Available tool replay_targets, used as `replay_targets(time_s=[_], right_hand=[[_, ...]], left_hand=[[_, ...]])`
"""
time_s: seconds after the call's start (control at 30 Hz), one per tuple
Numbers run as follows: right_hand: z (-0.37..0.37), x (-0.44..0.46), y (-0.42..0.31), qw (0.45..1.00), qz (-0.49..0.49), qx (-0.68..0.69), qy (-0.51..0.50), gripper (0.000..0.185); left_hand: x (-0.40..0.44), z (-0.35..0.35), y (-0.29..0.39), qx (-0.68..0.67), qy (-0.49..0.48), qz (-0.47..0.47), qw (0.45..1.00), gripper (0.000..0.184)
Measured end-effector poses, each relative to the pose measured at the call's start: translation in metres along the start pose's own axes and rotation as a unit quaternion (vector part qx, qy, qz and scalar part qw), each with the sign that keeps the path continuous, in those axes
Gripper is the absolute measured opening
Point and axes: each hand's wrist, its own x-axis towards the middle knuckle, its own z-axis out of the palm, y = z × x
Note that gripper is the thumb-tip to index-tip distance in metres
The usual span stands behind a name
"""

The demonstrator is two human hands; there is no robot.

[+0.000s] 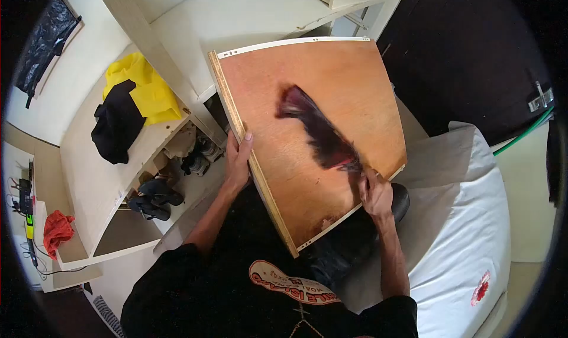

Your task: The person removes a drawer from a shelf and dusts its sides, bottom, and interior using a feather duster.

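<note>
Brown panel (272,137) tilted over the lap; black shirt (195,290) print partly reads "ISLAND". Left hand (239,155) grip clamped on panel's left edge, thumb on face, elbow bent. Right hand (376,193) grip together on dark cloth (325,138), blurred, across panel face; forearm angled up from lower right.

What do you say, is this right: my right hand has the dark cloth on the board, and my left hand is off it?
Not quite: the head view shows your left hand holding the board by its left edge. Your right hand does have the dark cloth on it.
</note>
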Motion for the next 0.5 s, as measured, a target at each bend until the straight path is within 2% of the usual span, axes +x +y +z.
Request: replay_targets(time_s=[0.03,0.07,0.17,0.2,0.3,0.33,0.43,0.47,0.5], right_hand=[[0.001,0.0,0.001,0.999,0.02,-0.016,-0.023,0.02],[0.001,0.003,0.002,0.995,0.086,0.046,-0.015,0.021],[-0.006,0.002,-0.018,0.988,0.14,0.054,-0.026,0.022],[-0.001,-0.003,-0.019,0.998,0.04,0.047,0.003,0.022],[-0.006,-0.005,-0.019,0.996,-0.027,0.018,-0.088,0.022],[-0.001,-0.002,-0.017,0.999,-0.01,0.03,-0.044,0.023],[-0.002,0.002,-0.029,0.987,0.136,0.08,-0.029,0.022],[0.001,0.001,-0.037,0.994,0.079,0.076,0.023,0.02],[-0.001,0.003,-0.046,0.997,0.042,0.066,-0.001,0.019]], left_hand=[[-0.001,0.0,0.001,-0.005,-0.003,-0.002,1.0,0.057],[-0.002,0.001,0.004,0.0,-0.005,-0.005,1.0,0.057],[-0.004,0.003,0.012,-0.008,-0.009,-0.007,1.0,0.055],[-0.003,0.002,0.008,-0.023,-0.012,-0.006,1.0,0.054],[0.006,-0.01,-0.024,-0.091,-0.031,-0.035,0.995,0.053],[0.009,-0.013,-0.03,-0.118,-0.038,-0.049,0.991,0.052],[0.011,-0.014,-0.038,-0.125,-0.028,-0.051,0.99,0.051],[0.012,-0.016,-0.043,-0.109,-0.032,-0.045,0.993,0.051],[0.013,-0.019,-0.047,-0.093,-0.035,-0.039,0.994,0.05]])
